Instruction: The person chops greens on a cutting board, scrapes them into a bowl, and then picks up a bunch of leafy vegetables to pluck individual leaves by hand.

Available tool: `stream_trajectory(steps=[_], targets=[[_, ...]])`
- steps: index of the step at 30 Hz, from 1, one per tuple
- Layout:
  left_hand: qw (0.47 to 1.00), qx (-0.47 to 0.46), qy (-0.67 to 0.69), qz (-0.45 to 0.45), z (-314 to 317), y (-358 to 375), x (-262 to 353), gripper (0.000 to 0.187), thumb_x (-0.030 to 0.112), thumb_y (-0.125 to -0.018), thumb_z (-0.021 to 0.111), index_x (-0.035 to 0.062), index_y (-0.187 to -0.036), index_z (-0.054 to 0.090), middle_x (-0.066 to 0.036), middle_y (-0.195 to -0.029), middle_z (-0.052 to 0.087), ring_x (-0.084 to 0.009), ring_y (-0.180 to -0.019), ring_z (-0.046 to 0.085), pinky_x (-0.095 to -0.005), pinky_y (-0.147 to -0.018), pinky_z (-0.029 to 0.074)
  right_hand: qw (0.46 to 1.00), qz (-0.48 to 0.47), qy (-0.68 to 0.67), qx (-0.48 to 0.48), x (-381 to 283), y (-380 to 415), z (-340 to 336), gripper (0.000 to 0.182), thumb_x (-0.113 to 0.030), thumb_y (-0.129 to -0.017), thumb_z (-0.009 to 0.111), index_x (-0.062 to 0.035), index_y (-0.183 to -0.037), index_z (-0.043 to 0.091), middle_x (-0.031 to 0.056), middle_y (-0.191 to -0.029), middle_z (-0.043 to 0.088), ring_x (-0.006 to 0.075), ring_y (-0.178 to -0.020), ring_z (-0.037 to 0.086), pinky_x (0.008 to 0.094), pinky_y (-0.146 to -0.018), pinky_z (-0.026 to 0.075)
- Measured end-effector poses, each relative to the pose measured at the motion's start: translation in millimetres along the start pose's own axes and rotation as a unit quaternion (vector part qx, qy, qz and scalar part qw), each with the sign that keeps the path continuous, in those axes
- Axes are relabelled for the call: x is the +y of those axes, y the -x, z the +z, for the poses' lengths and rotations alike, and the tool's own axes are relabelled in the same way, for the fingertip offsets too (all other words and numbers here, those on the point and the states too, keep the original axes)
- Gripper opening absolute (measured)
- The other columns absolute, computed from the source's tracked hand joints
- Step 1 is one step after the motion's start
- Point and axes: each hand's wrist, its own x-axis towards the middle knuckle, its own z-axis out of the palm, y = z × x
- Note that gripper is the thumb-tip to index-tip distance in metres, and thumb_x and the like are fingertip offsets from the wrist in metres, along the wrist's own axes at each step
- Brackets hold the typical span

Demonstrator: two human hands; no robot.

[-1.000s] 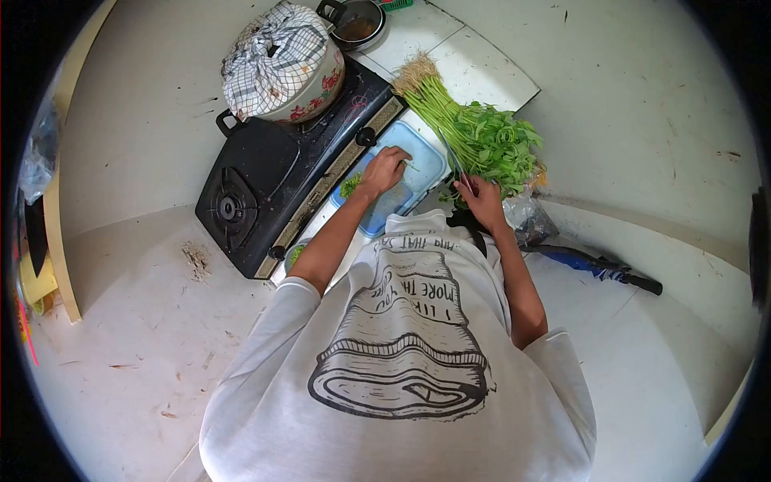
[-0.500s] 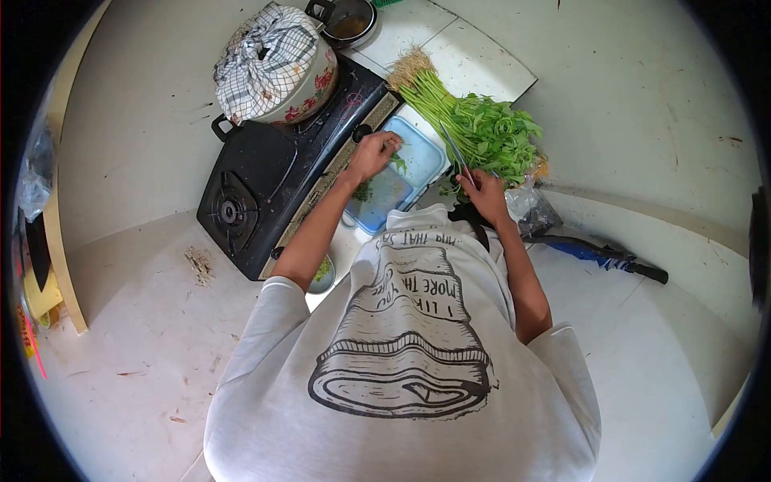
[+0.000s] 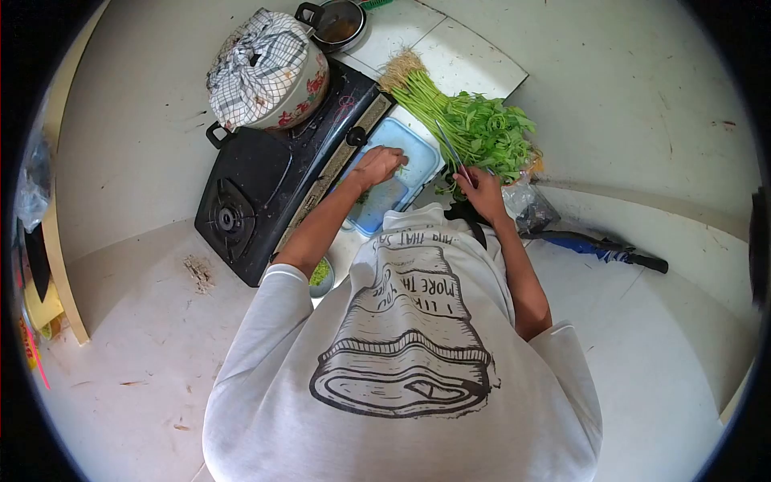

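My right hand (image 3: 482,194) is closed round the handle of a knife (image 3: 453,147), whose blade points up toward the bundle of leafy greens (image 3: 490,132). The bundle lies with pale roots at the upper left and leaves at the right. Over the pale blue divided tray (image 3: 411,145), my left hand (image 3: 381,165) has its fingers bent together, with a little green showing at the fingertips; the rest of what it holds is hidden. More dark green bits lie in the tray, partly behind my left wrist.
Left of the tray is a black gas stove (image 3: 257,165) bearing a flowered pot (image 3: 301,100) covered by a checked cloth (image 3: 253,64). A small pan (image 3: 337,26) stands beyond. A bowl of chopped greens (image 3: 320,275) sits under my left forearm. A blue umbrella (image 3: 594,247) lies at right.
My left hand has lowered and turned over the tray, and the leaf sprig below its fingers is now mostly hidden. The right hand with the knife has barely moved. The whole view has shifted slightly.
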Motion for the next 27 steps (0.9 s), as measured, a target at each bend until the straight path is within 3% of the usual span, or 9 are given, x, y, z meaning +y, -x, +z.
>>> stream_trajectory(steps=[4,7,10,14,19,22,25,27], targets=[[0.998,-0.022,-0.057,0.023,9,-5,-6,0.029,0.005,-0.083,0.067,0.0088,-0.112,0.07,-0.011,-0.103,0.066,-0.0347,-0.098,0.069,-0.0466,-0.087,0.055,1.0,-0.002,0.01,0.008,1,4,-1,0.041,-0.038,-0.095,0.073,0.0021,-0.087,0.069,0.0196,-0.065,0.063,0.0312,-0.055,0.058,0.0426,-0.057,0.046],[0.991,0.076,-0.082,0.069,21,-2,-10,0.021,0.005,-0.085,0.064,0.0122,-0.104,0.07,-0.009,-0.099,0.065,-0.0298,-0.097,0.068,-0.0418,-0.087,0.051,1.0,-0.004,-0.003,0.01,4,7,2,0.042,-0.038,-0.095,0.073,0.002,-0.086,0.068,0.0195,-0.065,0.063,0.0321,-0.055,0.058,0.0427,-0.057,0.046],[0.993,0.088,-0.056,0.055,19,-1,-7,0.02,0.004,-0.085,0.065,0.0106,-0.104,0.07,-0.01,-0.099,0.065,-0.0322,-0.095,0.068,-0.0435,-0.084,0.052,1.0,-0.01,-0.003,0.009,7,8,3,0.042,-0.038,-0.095,0.073,0.0019,-0.085,0.068,0.0194,-0.065,0.062,0.0328,-0.055,0.059,0.0431,-0.057,0.046],[0.979,0.131,0.142,-0.058,7,2,-1,0.019,0.002,-0.091,0.063,0.0044,-0.11,0.065,-0.014,-0.115,0.068,-0.0332,-0.101,0.068,-0.0418,-0.08,0.055,1.0,-0.008,0.008,-0.001,6,8,2,0.042,-0.039,-0.094,0.074,0.0017,-0.085,0.068,0.0193,-0.064,0.062,0.0332,-0.056,0.059,0.0436,-0.058,0.046],[0.88,0.223,0.355,-0.223,-19,18,22,0.014,0.001,-0.096,0.064,0.0031,-0.109,0.063,-0.016,-0.118,0.07,-0.0308,-0.093,0.068,-0.0375,-0.077,0.054,0.999,-0.003,0.021,-0.025,4,1,2,0.043,-0.04,-0.095,0.073,0.0019,-0.087,0.069,0.0196,-0.066,0.063,0.0327,-0.058,0.06,0.0438,-0.059,0.046],[0.907,0.268,0.278,-0.166,-17,30,18,0.013,0.002,-0.096,0.064,0.0032,-0.109,0.063,-0.015,-0.118,0.068,-0.0265,-0.089,0.067,-0.0357,-0.076,0.054,0.999,-0.005,0.022,-0.043,-4,-4,4,0.044,-0.042,-0.095,0.073,0.0016,-0.09,0.07,0.0199,-0.066,0.064,0.0329,-0.058,0.061,0.0437,-0.06,0.047],[0.918,0.257,0.201,-0.227,-26,40,31,0.013,0.002,-0.096,0.064,0.0032,-0.108,0.063,-0.013,-0.118,0.065,-0.0253,-0.09,0.066,-0.0353,-0.075,0.053,0.998,-0.014,0.03,-0.061,-13,-9,2,0.044,-0.042,-0.095,0.073,0.0014,-0.091,0.071,0.0202,-0.067,0.064,0.0332,-0.059,0.062,0.0436,-0.061,0.048],[0.906,0.28,0.227,-0.221,-31,43,33,0.013,0.003,-0.095,0.064,0.0041,-0.108,0.063,-0.013,-0.119,0.065,-0.0296,-0.084,0.065,-0.0401,-0.076,0.053,0.997,-0.015,0.032,-0.067,-15,-11,3,0.045,-0.043,-0.095,0.072,0.0015,-0.09,0.071,0.0204,-0.067,0.065,0.0334,-0.06,0.062,0.0438,-0.061,0.048]])
